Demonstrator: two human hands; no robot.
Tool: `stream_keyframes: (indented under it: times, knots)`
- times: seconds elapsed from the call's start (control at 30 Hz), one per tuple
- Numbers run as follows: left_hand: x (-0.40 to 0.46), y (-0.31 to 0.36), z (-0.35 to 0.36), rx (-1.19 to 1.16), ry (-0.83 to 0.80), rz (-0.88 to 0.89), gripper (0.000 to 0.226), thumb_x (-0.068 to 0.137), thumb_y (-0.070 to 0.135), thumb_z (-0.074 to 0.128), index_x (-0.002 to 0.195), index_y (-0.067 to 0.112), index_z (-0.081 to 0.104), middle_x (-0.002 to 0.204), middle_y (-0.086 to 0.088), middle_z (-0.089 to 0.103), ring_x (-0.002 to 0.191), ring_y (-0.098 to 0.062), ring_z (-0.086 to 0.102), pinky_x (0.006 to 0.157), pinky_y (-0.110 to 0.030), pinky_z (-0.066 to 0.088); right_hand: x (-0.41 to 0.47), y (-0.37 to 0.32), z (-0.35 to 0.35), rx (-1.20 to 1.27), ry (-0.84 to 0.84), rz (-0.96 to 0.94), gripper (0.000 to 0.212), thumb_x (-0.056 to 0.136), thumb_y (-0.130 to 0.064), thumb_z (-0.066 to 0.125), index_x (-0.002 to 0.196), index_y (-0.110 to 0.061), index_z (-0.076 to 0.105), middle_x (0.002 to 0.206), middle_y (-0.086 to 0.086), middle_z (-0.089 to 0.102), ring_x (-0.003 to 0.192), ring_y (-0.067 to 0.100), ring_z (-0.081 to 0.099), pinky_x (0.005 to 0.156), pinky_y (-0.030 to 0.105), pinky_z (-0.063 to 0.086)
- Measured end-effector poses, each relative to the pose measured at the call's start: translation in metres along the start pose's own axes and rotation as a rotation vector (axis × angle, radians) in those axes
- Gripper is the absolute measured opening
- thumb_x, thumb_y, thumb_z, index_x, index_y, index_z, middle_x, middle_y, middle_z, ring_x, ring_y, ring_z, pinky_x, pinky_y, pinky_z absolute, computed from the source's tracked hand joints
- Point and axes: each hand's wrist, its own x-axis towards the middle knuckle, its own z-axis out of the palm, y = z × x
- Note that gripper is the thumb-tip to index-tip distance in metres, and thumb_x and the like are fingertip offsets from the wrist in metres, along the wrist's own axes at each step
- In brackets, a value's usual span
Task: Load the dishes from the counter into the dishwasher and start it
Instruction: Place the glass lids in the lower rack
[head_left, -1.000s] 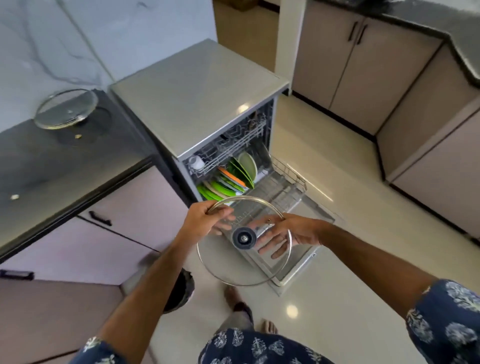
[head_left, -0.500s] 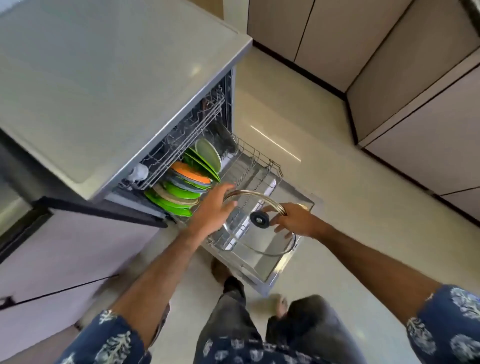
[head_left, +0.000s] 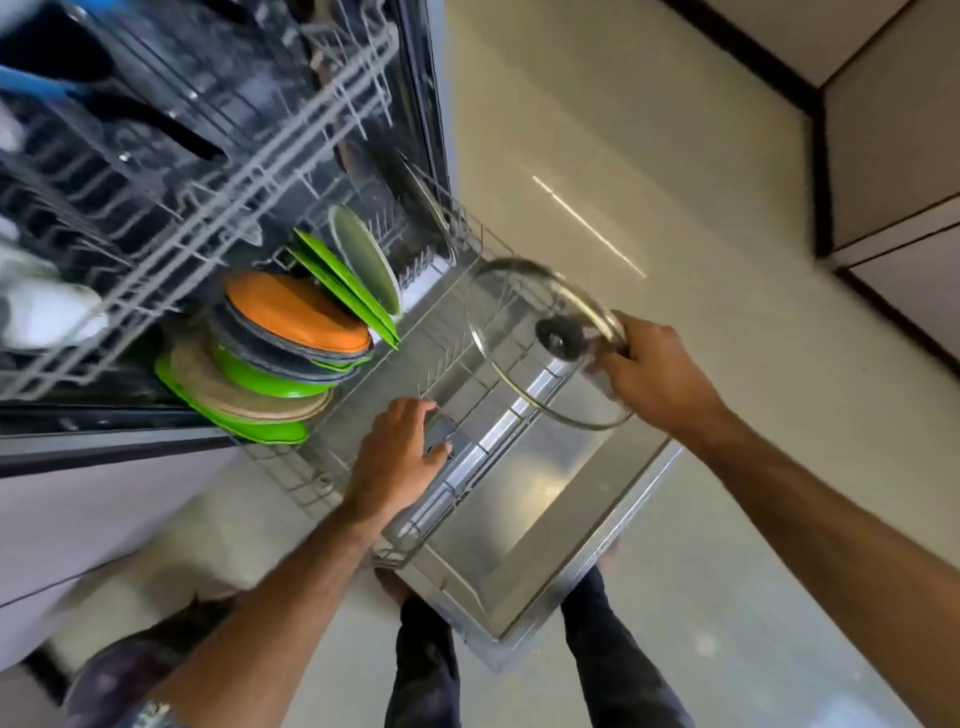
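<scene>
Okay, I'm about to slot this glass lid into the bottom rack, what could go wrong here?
1. Only the right hand holds the glass lid, pinching its rim; it might slip and strike the lower rack or open door.
2. The left hand rests on the rack right beneath, so a dropped lid could hit the fingers.
3. The plates lean crowded together; a wide lid may knock them.
</scene>
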Motion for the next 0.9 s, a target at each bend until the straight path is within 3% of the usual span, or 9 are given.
stream_keyframes:
  times: [0.13, 0.3, 0.37, 0.5, 0.63, 0.9]
  knots:
    - [0.050, 0.001, 0.045, 0.144, 0.048, -0.006, 0.080, 0.079, 0.047, 0.079, 0.140, 0.006, 0.048, 0.143, -0.019, 0.048, 0.132, -0.038, 0.046, 0.105, -0.049, 0.043, 0.046, 0.027, -0.001, 0.041, 0.034, -0.025, 0.037, 0.078, -0.029, 0.043, 0.109, -0.030, 0.064, 0.087, 0.005, 0.072, 0.078, 0.027, 0.071, 0.066, 0.048, 0.060]
    - [0.097, 0.016, 0.070, 0.297, -0.024, -0.074, 0.116, 0.078, 0.065, 0.072, 0.159, 0.007, 0.011, 0.166, -0.020, 0.008, 0.153, -0.039, 0.006, 0.122, -0.055, 0.014, 0.079, 0.033, 0.003, 0.025, 0.033, -0.049, 0.045, 0.076, -0.039, 0.041, 0.108, -0.021, 0.068, 0.090, 0.010, 0.071, 0.077, 0.028, 0.070, 0.067, 0.049, 0.060]
    - [0.111, 0.020, 0.074, 0.318, -0.044, -0.108, 0.126, 0.075, 0.070, 0.072, 0.159, 0.008, 0.002, 0.167, -0.019, 0.001, 0.154, -0.040, 0.001, 0.123, -0.058, 0.013, 0.091, 0.032, 0.008, -0.013, 0.036, -0.079, 0.049, 0.076, -0.042, 0.040, 0.109, -0.017, 0.067, 0.090, 0.011, 0.070, 0.076, 0.031, 0.068, 0.069, 0.050, 0.060]
    - [0.128, 0.019, 0.087, 0.369, -0.127, -0.173, 0.139, 0.068, 0.075, 0.073, 0.158, 0.005, -0.006, 0.167, -0.019, 0.001, 0.154, -0.038, 0.005, 0.121, -0.062, 0.016, 0.112, 0.031, 0.021, -0.112, 0.031, -0.131, 0.037, 0.081, -0.032, 0.042, 0.104, -0.014, 0.065, 0.089, 0.013, 0.067, 0.076, 0.034, 0.065, 0.072, 0.050, 0.058]
    - [0.128, 0.019, 0.095, 0.379, -0.122, -0.179, 0.133, 0.076, 0.066, 0.073, 0.157, 0.004, -0.011, 0.167, -0.017, -0.001, 0.153, -0.033, 0.012, 0.120, -0.063, 0.017, 0.126, 0.033, 0.039, -0.183, 0.018, -0.185, 0.021, 0.091, -0.027, 0.050, 0.099, -0.013, 0.063, 0.086, 0.013, 0.065, 0.073, 0.033, 0.062, 0.065, 0.038, 0.055]
    - [0.127, 0.009, 0.095, 0.473, -0.044, -0.112, 0.120, 0.081, 0.063, 0.070, 0.158, 0.002, 0.001, 0.163, -0.019, 0.018, 0.145, -0.033, 0.027, 0.108, -0.051, 0.042, 0.141, 0.021, 0.068, -0.348, 0.008, -0.240, 0.024, 0.095, -0.025, 0.048, 0.107, -0.009, 0.061, 0.089, 0.012, 0.060, 0.071, 0.031, 0.057, 0.061, 0.032, 0.043]
